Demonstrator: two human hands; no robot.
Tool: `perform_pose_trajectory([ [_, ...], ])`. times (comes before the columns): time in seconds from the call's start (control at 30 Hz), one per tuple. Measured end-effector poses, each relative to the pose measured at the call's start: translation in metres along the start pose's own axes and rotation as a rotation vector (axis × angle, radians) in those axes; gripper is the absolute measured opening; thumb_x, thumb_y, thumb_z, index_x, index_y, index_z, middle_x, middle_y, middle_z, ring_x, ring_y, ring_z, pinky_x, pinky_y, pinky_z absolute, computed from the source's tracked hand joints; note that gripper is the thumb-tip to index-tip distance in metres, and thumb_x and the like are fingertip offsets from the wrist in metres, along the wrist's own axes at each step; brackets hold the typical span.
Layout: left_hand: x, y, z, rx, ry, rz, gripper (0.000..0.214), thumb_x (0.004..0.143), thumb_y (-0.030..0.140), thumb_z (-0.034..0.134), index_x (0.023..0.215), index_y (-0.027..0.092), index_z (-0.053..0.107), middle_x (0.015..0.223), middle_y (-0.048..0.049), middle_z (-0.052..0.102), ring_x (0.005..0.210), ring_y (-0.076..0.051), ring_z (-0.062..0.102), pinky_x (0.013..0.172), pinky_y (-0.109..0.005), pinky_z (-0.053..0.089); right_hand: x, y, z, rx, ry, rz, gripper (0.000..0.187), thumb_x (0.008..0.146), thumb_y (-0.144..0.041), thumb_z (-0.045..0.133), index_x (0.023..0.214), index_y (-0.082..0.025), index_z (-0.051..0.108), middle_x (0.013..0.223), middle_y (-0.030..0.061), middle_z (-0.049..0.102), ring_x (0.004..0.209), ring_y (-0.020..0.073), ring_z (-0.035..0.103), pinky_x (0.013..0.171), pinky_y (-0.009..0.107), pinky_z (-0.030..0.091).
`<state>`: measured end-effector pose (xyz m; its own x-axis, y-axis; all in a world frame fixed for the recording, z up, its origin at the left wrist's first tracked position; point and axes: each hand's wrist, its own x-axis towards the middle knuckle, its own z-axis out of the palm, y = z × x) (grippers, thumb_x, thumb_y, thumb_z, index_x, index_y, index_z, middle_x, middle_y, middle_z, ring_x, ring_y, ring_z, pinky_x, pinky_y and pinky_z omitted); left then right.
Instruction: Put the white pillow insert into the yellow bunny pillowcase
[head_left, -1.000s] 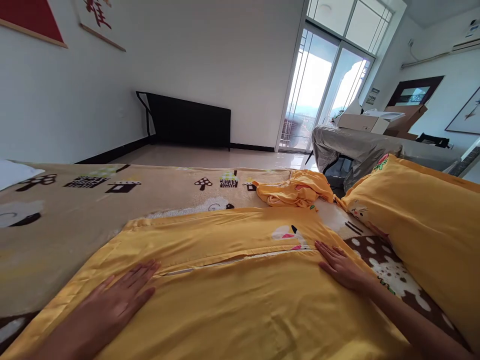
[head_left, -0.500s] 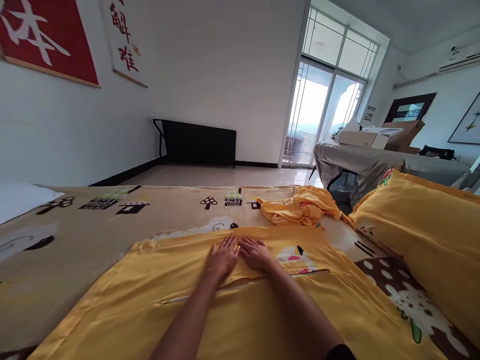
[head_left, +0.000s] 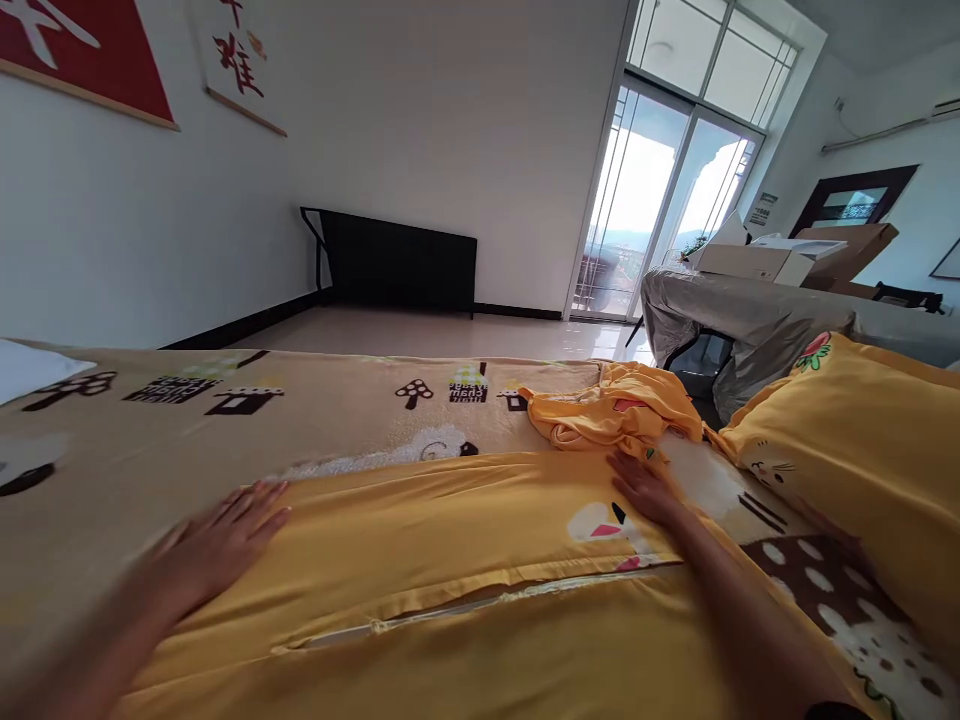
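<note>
A flat yellow pillowcase [head_left: 450, 560] with a zip across it lies spread on the bed in front of me. My left hand [head_left: 214, 545] rests open and flat at the pillowcase's far left corner, fingers stretched out. My right hand [head_left: 637, 487] lies open and flat near its far right corner, fingertips close to a crumpled yellow cloth [head_left: 611, 415]. Neither hand holds anything.
A tan blanket [head_left: 225, 410] with cartoon prints covers the bed. A stuffed yellow pillow [head_left: 862, 460] sits at the right. Beyond are a grey covered table [head_left: 735, 310] with boxes, a black folded table [head_left: 397, 262] against the wall, and glass doors [head_left: 652, 200].
Both hands were together at the middle of the pillowcase's far edge; they have slid apart along it, left hand to the left corner, right hand to the right.
</note>
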<state>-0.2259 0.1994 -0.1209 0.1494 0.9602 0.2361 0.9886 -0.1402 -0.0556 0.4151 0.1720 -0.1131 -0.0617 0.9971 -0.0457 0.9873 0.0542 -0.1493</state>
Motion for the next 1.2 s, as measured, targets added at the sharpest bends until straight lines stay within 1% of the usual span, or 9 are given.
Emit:
perform_pose_trajectory([
  [0.17, -0.002, -0.014, 0.004, -0.009, -0.089, 0.032, 0.053, 0.088, 0.023, 0.02, 0.126, 0.023, 0.056, 0.148, -0.0015, 0.036, 0.139, -0.03, 0.028, 0.099, -0.064, 0.032, -0.011, 0.04, 0.004, -0.125, 0.04, 0.21, 0.064, 0.092, -0.06, 0.013, 0.15, -0.031, 0.013, 0.157, -0.0023, 0.014, 0.144, 0.0179, 0.009, 0.114, 0.049, 0.009],
  [0.37, -0.002, -0.007, -0.001, -0.083, -0.048, -0.043, 0.052, 0.091, 0.032, 0.02, 0.133, 0.018, 0.048, 0.147, -0.0073, 0.038, 0.137, -0.03, 0.032, 0.1, -0.061, 0.035, -0.01, 0.011, -0.021, -0.204, -0.016, 0.247, 0.057, 0.094, -0.047, 0.025, 0.148, -0.028, 0.024, 0.154, 0.0043, 0.027, 0.142, 0.0251, 0.021, 0.11, 0.055, 0.015],
  [0.53, -0.008, 0.021, -0.034, 0.039, 0.096, -0.101, 0.053, 0.091, 0.029, 0.02, 0.13, 0.01, 0.049, 0.143, -0.0126, 0.044, 0.134, -0.025, 0.038, 0.106, -0.051, 0.033, -0.008, -0.075, -0.029, -0.224, 0.139, 0.187, 0.053, 0.088, -0.02, 0.035, 0.139, -0.008, 0.042, 0.14, 0.0257, 0.043, 0.132, 0.0367, 0.037, 0.106, 0.059, 0.017],
  [0.67, -0.011, 0.062, -0.052, -0.087, -0.041, 0.098, 0.054, 0.088, 0.028, 0.024, 0.137, 0.016, 0.045, 0.145, -0.0065, 0.041, 0.135, -0.022, 0.037, 0.111, -0.045, 0.029, -0.012, -0.189, 0.002, -0.133, 0.125, -0.152, 0.05, 0.094, -0.031, 0.03, 0.142, -0.024, 0.039, 0.147, 0.005, 0.041, 0.135, 0.019, 0.035, 0.11, 0.036, 0.025],
  [0.73, -0.014, 0.079, -0.051, -0.204, -0.137, 0.172, 0.056, 0.089, 0.036, 0.025, 0.141, 0.021, 0.039, 0.148, -0.0036, 0.036, 0.138, -0.021, 0.033, 0.112, -0.043, 0.028, -0.014, -0.235, 0.017, 0.044, 0.082, -0.385, 0.052, 0.096, -0.041, 0.024, 0.145, -0.025, 0.033, 0.15, 0.0035, 0.034, 0.139, 0.017, 0.029, 0.11, 0.036, 0.025],
  [0.83, -0.021, 0.09, -0.043, -0.296, -0.236, 0.176, 0.058, 0.09, 0.045, 0.025, 0.143, 0.022, 0.034, 0.151, -0.0048, 0.03, 0.14, -0.021, 0.027, 0.114, -0.044, 0.022, -0.013, -0.261, 0.026, 0.154, 0.04, -0.468, 0.055, 0.096, -0.051, 0.022, 0.145, -0.027, 0.032, 0.152, 0.0025, 0.031, 0.14, 0.0165, 0.025, 0.111, 0.04, 0.021],
  [0.93, -0.024, 0.086, -0.036, -0.287, -0.263, 0.148, 0.058, 0.091, 0.047, 0.024, 0.142, 0.024, 0.035, 0.152, -0.0035, 0.027, 0.141, -0.021, 0.026, 0.115, -0.044, 0.019, -0.009, -0.227, 0.021, 0.115, 0.016, -0.377, 0.058, 0.095, -0.055, 0.022, 0.145, -0.027, 0.033, 0.152, 0.002, 0.03, 0.141, 0.0156, 0.025, 0.113, 0.039, 0.019],
  [1.1, -0.023, 0.077, -0.032, -0.284, -0.225, 0.139, 0.057, 0.091, 0.046, 0.023, 0.143, 0.024, 0.034, 0.152, -0.0013, 0.028, 0.14, -0.02, 0.027, 0.115, -0.042, 0.02, -0.025, -0.104, 0.001, -0.046, -0.019, -0.102, 0.06, 0.095, -0.055, 0.016, 0.147, -0.027, 0.028, 0.155, -0.0003, 0.023, 0.143, 0.014, 0.018, 0.114, 0.038, 0.017],
  [1.2, -0.024, 0.079, -0.034, -0.269, -0.195, 0.147, 0.056, 0.091, 0.044, 0.024, 0.142, 0.023, 0.035, 0.151, -0.0036, 0.03, 0.139, -0.021, 0.03, 0.113, -0.044, 0.023, -0.047, -0.046, -0.015, -0.12, -0.032, 0.138, 0.061, 0.094, -0.054, 0.017, 0.146, -0.025, 0.03, 0.153, 0.0042, 0.026, 0.141, 0.0202, 0.024, 0.111, 0.048, 0.023],
])
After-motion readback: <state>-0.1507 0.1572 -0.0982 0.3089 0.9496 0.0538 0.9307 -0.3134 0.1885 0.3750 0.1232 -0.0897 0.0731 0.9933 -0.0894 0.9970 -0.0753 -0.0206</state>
